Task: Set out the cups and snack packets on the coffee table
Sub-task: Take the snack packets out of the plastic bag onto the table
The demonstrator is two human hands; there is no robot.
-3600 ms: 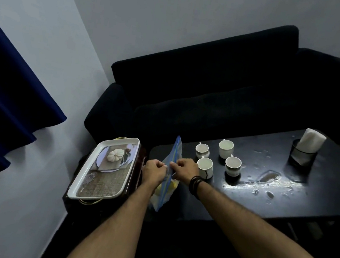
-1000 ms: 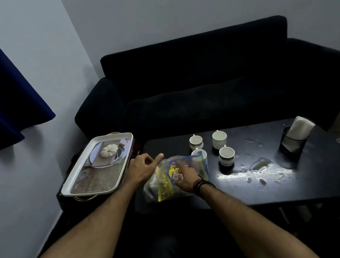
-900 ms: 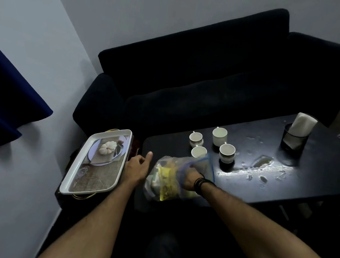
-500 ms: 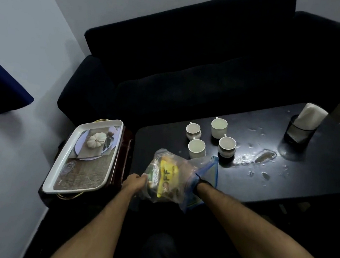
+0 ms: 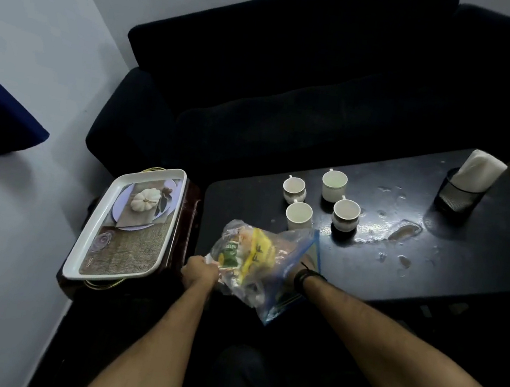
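Left hand point(image 5: 200, 271) clenched on the near left edge of a clear zip-top plastic bag with a blue seal point(image 5: 259, 261). Right hand is inside the bag's open mouth, hidden to the wrist; its grip cannot be told. Black band on the right wrist point(image 5: 302, 275). The bag holds yellow and green snack packets point(image 5: 247, 253) and sits over the near left corner of the black glossy tabletop point(image 5: 454, 260). Just beyond the bag, four white ceramic cups point(image 5: 299, 215) stand upright in a cluster. Far right: black mesh holder with white tissue point(image 5: 461, 193). Left of the tabletop, a white rectangular tray with a pumpkin print point(image 5: 128, 224) rests on a dark side stand. Dark sofa point(image 5: 295, 84) behind.
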